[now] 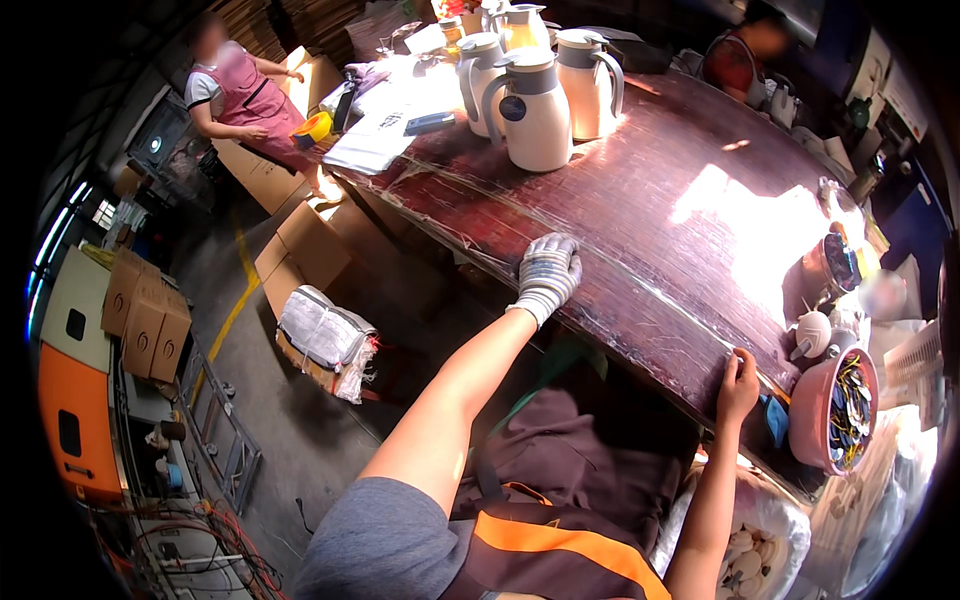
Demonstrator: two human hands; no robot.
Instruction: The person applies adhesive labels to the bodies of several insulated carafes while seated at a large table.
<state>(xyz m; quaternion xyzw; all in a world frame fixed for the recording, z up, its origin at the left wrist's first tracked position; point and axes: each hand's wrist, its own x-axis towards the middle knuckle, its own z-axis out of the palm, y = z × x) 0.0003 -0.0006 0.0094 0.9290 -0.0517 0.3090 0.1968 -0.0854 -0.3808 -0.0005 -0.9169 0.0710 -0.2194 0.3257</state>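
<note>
My left hand (548, 272), in a grey-and-white knitted glove, rests with curled fingers on the near edge of the dark red table (640, 240). I see nothing in it. At the same edge, farther right, is my bare right hand (739, 388), its fingers drawn together near the tabletop; whatever they may pinch is too small to make out. Beyond my left hand, an off-white jug (540, 125) with a grey lid and handle stands upright. Two similar jugs, a left one (482, 85) and a right one (588, 90), stand close around it.
A pink tub (820, 425) of small tagged pieces sits right of my right hand, beside a blue object (774, 420). Papers (370, 145) lie at the table's far left. Cartons (305, 245) and a cloth-topped stool (325, 340) stand left. One person (240, 100) stands far left; another sits far right.
</note>
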